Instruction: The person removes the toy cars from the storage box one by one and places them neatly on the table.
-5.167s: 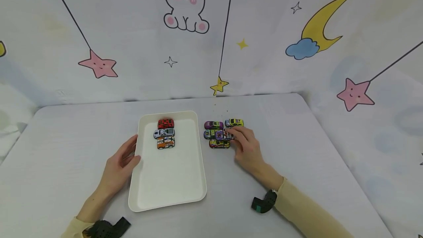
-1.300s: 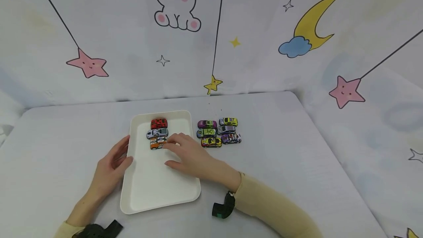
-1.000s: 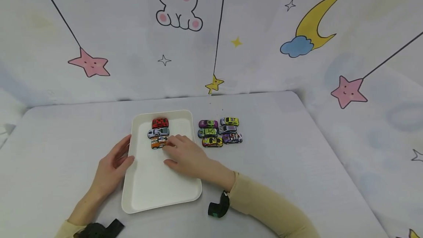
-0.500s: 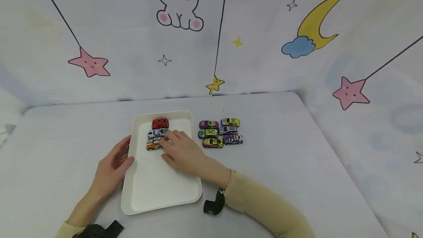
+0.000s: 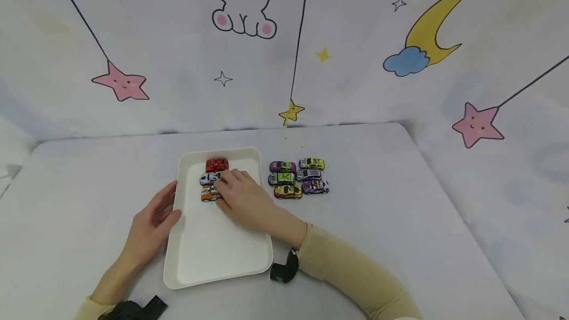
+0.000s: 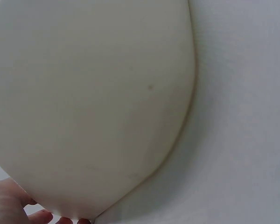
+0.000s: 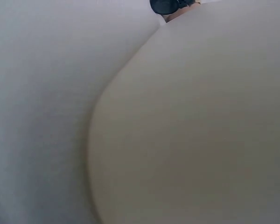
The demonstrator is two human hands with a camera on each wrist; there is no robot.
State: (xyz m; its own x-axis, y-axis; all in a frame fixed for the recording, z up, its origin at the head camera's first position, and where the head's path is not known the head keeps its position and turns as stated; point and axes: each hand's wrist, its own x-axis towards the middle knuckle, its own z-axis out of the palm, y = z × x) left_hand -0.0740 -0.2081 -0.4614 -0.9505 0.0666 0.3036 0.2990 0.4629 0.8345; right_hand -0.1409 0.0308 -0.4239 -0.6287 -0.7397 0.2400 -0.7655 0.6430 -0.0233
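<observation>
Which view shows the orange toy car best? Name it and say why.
The head view: it alone shows the orange toy car, lying in the white tray, though the right hand covers part of it. Neither wrist view shows any of it.

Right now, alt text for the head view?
Right hand partly covers a white toy car and an orange one in a tray with a red one; left hand holds the tray's edge. Six more cars lie to its right.
</observation>
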